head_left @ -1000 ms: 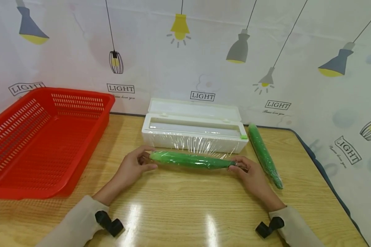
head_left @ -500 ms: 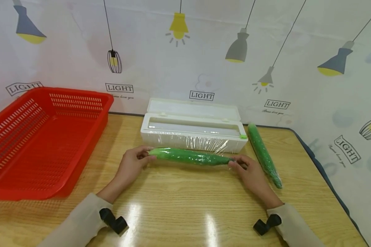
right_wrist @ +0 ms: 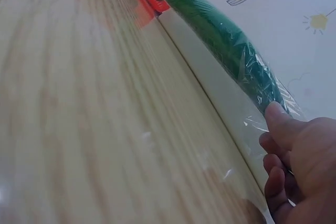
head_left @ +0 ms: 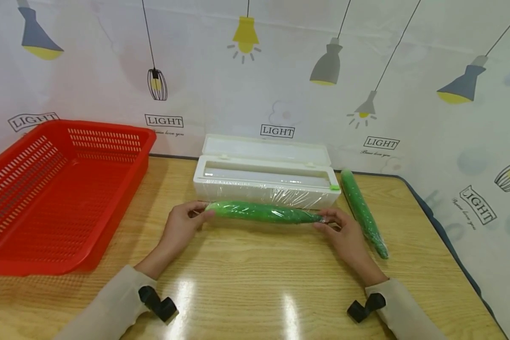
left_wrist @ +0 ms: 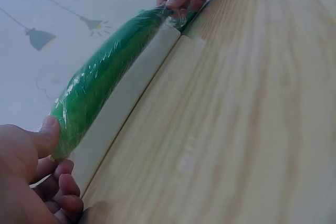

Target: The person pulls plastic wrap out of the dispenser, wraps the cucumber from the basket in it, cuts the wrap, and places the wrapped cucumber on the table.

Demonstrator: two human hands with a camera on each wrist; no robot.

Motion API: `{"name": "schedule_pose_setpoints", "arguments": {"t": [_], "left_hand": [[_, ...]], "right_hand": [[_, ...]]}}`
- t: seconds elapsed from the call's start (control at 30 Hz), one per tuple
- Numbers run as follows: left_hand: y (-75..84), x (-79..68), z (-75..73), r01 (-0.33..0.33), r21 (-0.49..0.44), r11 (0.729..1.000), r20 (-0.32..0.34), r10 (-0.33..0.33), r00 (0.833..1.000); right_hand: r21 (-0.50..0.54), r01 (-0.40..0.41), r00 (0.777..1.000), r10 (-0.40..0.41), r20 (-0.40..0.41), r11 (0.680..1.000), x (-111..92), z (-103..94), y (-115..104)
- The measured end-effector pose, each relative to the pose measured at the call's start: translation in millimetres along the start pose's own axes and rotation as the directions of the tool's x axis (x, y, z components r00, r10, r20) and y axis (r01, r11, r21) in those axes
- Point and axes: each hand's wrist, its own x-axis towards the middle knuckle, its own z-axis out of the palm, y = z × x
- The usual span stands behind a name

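A green cucumber point(head_left: 263, 212) in clear plastic film is held level between the two hands, just in front of the white cling film dispenser point(head_left: 263, 191). My left hand point(head_left: 182, 226) pinches its pale end, thumb on the near side. At the dark, narrow end, my right hand point(head_left: 342, 233) pinches the tip and the gathered film. The left wrist view shows the wrapped cucumber point(left_wrist: 100, 80) raised above the wooden table, and film stretches between it and the dispenser's front. The right wrist view has the right thumb point(right_wrist: 281, 121) pressed on the film-covered end.
The dispenser's lid point(head_left: 265, 150) stands raised, with a green slider point(head_left: 334, 187) at its right end. A second film-wrapped cucumber point(head_left: 363, 215) lies right of the dispenser. A red slotted basket point(head_left: 119, 208) stands at the left. A printed curtain point(head_left: 221, 89) hangs behind the table.
Both hands have moved the cucumber slightly away from me, closer to the dispenser, and it has rolled a little in the film. The left thumb has come up onto its pale end.
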Motion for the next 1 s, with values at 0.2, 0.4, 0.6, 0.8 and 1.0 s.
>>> {"name": "schedule_pose_setpoints", "arguments": {"t": [0.2, 0.4, 0.6, 0.8, 1.0], "left_hand": [[-0.6, -0.4, -0.3, -0.004, 0.013, 1.000, -0.002, 0.004, 1.000], [2.6, -2.7, -1.8, -0.023, -0.024, 0.999, 0.003, 0.023, 1.000], [4.4, -1.7, -3.5, -0.022, -0.073, 0.997, 0.012, 0.023, 1.000], [0.2, 0.4, -4.0, -0.010, -0.046, 0.999, 0.006, 0.011, 1.000], [1.3, 3.1, -3.9, 0.018, -0.012, 1.000, 0.019, -0.018, 1.000]], "right_hand": [[-0.017, -0.032, 0.999, 0.032, -0.005, 0.999, -3, -2.0, -14], [0.060, -0.053, 0.999, 0.053, -0.004, 0.997, -2, -2.8, -5], [0.067, -0.087, 0.995, 0.090, -0.042, 0.994, 5, 0.5, 25], [-0.048, -0.162, 0.984, 0.157, -0.080, 0.986, 8, 3.2, 20], [-0.091, -0.174, 0.980, 0.163, -0.116, 0.981, 11, 8.2, 20]]}}
